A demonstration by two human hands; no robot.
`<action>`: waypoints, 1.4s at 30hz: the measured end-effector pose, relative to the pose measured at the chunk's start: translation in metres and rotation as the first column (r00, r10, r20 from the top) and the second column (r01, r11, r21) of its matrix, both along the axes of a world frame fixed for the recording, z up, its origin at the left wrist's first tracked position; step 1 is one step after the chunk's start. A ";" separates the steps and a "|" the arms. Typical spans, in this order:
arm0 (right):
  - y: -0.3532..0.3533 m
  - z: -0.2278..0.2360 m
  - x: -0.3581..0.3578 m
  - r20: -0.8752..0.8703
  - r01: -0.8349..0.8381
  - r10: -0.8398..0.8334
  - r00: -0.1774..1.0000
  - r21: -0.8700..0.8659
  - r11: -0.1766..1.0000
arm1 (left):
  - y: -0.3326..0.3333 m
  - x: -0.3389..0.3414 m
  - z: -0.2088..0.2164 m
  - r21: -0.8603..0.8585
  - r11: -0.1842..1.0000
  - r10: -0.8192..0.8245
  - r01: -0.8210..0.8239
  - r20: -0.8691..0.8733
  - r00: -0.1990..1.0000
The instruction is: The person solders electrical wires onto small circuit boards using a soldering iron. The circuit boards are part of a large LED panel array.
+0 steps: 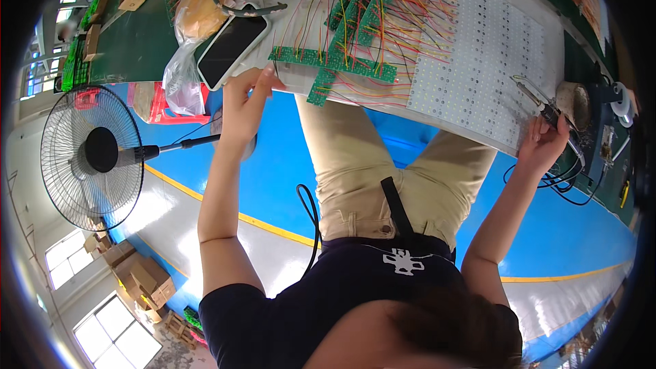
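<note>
Iron (549, 115), seemingly for soldering, sits in the right fingers (562, 127), which are closed round its grip, with its tip over the right part of the white panel (471, 48); whether it is hot cannot be told. If so, a dip of that hand could scorch the panel. The left fingers (267, 76) are bunched at the left end of a green strip (297, 57); whether they pinch it I cannot tell. A careless tug there could shift the 2 crossed strips, or pull on wires (437, 0) and strain their joints. Beside that hand, the phone (234, 48) lies at the bench (130, 58) edge, where a nudge might drop it. Near the right hand, the looped cable (567, 184) could snag, jerking the tip.
</note>
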State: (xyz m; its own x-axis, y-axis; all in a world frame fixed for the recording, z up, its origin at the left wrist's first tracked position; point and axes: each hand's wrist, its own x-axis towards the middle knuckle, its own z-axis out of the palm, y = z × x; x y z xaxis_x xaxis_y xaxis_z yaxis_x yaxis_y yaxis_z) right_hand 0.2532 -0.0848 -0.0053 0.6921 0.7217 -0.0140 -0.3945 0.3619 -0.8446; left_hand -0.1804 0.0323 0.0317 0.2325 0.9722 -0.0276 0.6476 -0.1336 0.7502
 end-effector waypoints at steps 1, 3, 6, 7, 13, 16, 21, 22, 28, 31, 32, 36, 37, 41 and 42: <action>0.001 -0.001 0.002 -0.001 0.007 -0.007 1.000 0.005 1.000 | 0.000 0.002 -0.002 -0.058 0.998 0.007 0.003 0.158 0.987; -0.001 -0.001 0.002 -0.014 0.003 -0.003 1.000 0.020 1.000 | 0.004 0.006 -0.004 -0.052 0.998 -0.005 0.022 0.306 0.952; -0.001 0.003 0.000 -0.013 -0.013 0.013 1.000 0.029 0.999 | 0.020 0.013 -0.004 0.004 1.000 -0.029 0.031 0.456 0.890; -0.001 0.004 -0.001 0.008 -0.030 0.030 1.000 0.025 0.999 | 0.023 0.017 -0.004 0.053 0.998 -0.039 0.017 0.469 0.882; -0.001 -0.004 0.000 -0.060 0.013 -0.009 0.998 0.062 0.998 | 0.037 0.025 -0.013 -0.122 0.993 0.042 0.001 0.356 0.933; -0.004 0.001 0.001 -0.054 -0.018 0.022 0.998 0.076 0.997 | 0.033 0.026 -0.014 -0.055 0.998 0.038 -0.014 0.459 0.887; -0.003 0.003 0.002 -0.068 -0.004 0.009 0.998 0.074 0.997 | 0.013 0.007 -0.029 0.192 0.901 0.298 -0.389 0.378 0.877; -0.002 0.006 -0.002 -0.097 0.003 0.005 0.995 0.082 0.997 | 0.006 0.012 -0.023 0.124 0.913 0.301 -0.388 0.436 0.848; -0.002 0.000 0.001 -0.126 -0.049 0.067 0.990 0.145 0.988 | 0.004 0.023 -0.013 -0.282 0.903 0.396 -0.325 0.251 0.883; -0.004 0.003 0.001 -0.094 -0.063 0.077 0.993 0.148 0.987 | 0.011 0.018 -0.018 -0.355 0.905 0.363 -0.236 0.350 0.864; -0.005 0.004 0.000 -0.106 -0.063 0.080 0.991 0.151 0.986 | 0.013 0.015 -0.021 -0.376 0.904 0.351 -0.205 0.376 0.858; -0.004 0.008 -0.002 -0.112 -0.054 0.070 0.991 0.141 0.988 | 0.014 0.023 -0.017 -0.402 0.898 0.343 -0.178 0.387 0.856; -0.004 0.008 -0.002 -0.112 -0.051 0.067 0.991 0.138 0.989 | 0.017 0.025 -0.017 -0.399 0.903 0.337 -0.161 0.423 0.841; -0.005 0.007 0.000 -0.128 -0.047 0.065 0.990 0.138 0.989 | 0.025 0.026 -0.009 -0.388 0.913 0.287 -0.123 0.398 0.871; -0.005 0.006 0.000 -0.130 -0.047 0.065 0.989 0.139 0.989 | 0.026 0.027 -0.008 -0.388 0.914 0.286 -0.124 0.396 0.872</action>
State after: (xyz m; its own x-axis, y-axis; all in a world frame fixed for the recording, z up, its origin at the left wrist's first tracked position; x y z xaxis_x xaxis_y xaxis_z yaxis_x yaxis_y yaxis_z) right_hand 0.2533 -0.0897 0.0011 0.6490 0.7608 -0.0035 -0.5235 0.4432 -0.7277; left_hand -0.1539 0.0583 0.0240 0.0955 0.9467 -0.3075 0.2265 0.2802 0.9329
